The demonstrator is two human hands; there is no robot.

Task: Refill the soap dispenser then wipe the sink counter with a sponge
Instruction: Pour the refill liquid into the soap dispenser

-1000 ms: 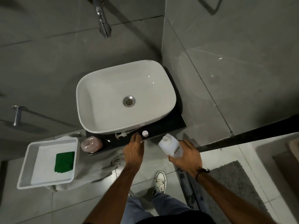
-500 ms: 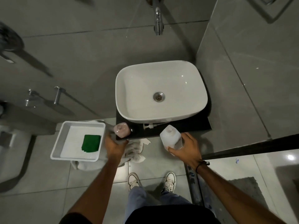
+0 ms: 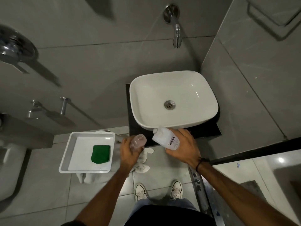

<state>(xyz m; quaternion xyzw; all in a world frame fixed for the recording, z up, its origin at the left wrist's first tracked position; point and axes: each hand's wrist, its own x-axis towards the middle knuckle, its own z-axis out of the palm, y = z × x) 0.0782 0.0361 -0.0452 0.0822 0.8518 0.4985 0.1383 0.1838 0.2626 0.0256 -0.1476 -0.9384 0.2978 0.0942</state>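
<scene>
My left hand grips a pinkish, translucent soap dispenser bottle, lifted off the black counter and tilted toward the right. My right hand holds a white refill bottle with a small label, tipped with its open neck pointing up-left, near the front rim of the white sink basin. The two bottles are close but apart. A green sponge lies in a white tray to the left.
A chrome tap juts from the grey tiled wall above the basin. A crumpled white cloth lies under the tray and below my left hand. Towel rail fittings are on the left wall. My shoes stand on the tiled floor.
My left hand went from the counter edge to the dispenser and lifted it off the counter. My right hand brought the refill bottle closer, tilting it. The camera view shifted, putting the sink further right.
</scene>
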